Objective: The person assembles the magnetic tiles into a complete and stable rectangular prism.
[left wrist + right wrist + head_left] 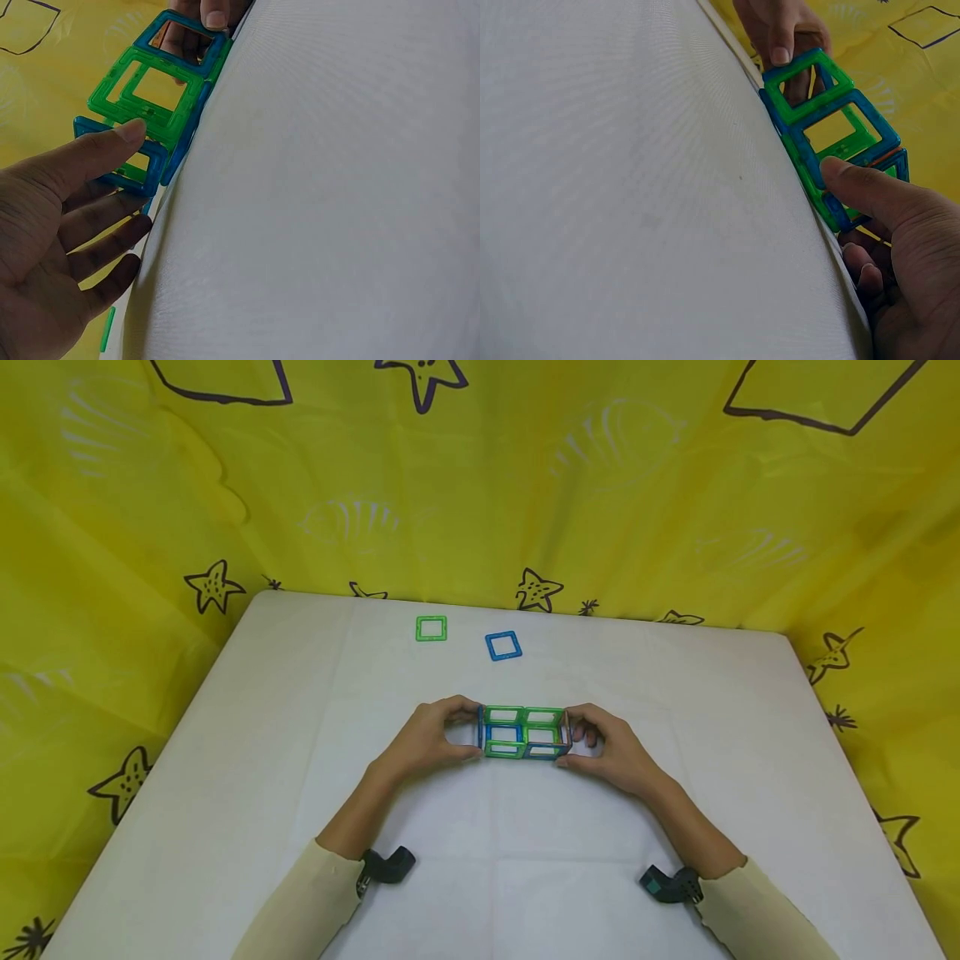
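A box-shaped frame of green and blue magnetic tiles (522,748) rests on the white table, two squares long, with window-like openings. My left hand (427,739) grips its left end, thumb at the near corner and fingers at the far side. At the opposite end, my right hand (615,752) pinches the frame the same way. In the left wrist view, the left thumb (101,154) lies on the end tiles. The right thumb (862,187) presses a blue tile (889,131) in the right wrist view. An orange edge shows near the right end.
Beyond the frame, a loose green square tile (431,638) and a loose blue square tile (503,657) lie flat near the table's back edge. Yellow patterned cloth (480,468) hangs behind the white table (487,893) and along its sides.
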A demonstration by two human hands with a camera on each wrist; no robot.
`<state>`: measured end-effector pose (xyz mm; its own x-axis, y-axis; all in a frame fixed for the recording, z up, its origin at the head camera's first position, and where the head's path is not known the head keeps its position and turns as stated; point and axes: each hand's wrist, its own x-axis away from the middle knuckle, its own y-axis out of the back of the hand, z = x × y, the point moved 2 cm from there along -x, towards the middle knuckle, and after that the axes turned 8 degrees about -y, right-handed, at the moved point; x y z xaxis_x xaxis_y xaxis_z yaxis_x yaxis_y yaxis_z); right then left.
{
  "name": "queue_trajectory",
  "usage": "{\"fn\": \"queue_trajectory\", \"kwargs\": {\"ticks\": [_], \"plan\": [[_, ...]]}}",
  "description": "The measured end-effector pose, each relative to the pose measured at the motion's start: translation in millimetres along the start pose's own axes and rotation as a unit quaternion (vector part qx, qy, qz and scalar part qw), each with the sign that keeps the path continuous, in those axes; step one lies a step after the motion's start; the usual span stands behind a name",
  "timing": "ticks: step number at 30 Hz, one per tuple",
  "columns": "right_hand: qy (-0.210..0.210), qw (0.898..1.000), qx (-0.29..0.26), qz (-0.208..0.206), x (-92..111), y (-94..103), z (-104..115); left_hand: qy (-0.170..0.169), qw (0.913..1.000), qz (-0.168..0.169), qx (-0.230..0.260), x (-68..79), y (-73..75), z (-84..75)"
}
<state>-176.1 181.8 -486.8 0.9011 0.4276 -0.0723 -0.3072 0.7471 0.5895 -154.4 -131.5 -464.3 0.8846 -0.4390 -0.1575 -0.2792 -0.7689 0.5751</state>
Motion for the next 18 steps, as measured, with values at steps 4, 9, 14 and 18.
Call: {"fn": "queue_trajectory", "kwargs": {"ticks": [4, 9, 14, 18], "plan": [[0.000, 1.000, 0.000, 0.001, -0.1, -0.1, 0.0, 0.002, 1.0000, 0.002, -0.002, -0.1, -0.3, 0.5], [0.006, 1.000, 0.001, 0.001, 0.0, -0.2, 0.0, 0.004, 1.0000, 0.004, -0.006, -0.3, -0.6, -0.4], [0.003, 1.000, -0.002, 0.003, 0.1, 0.5, 0.9, 0.004, 1.0000, 0.004, -0.008, -0.5, -1.5, -1.0], [0.001, 1.000, 0.000, 0.003, 0.0, -0.1, 1.5, 0.007, 0.9999, 0.002, -0.008, -0.5, -2.4, -1.3]]}}
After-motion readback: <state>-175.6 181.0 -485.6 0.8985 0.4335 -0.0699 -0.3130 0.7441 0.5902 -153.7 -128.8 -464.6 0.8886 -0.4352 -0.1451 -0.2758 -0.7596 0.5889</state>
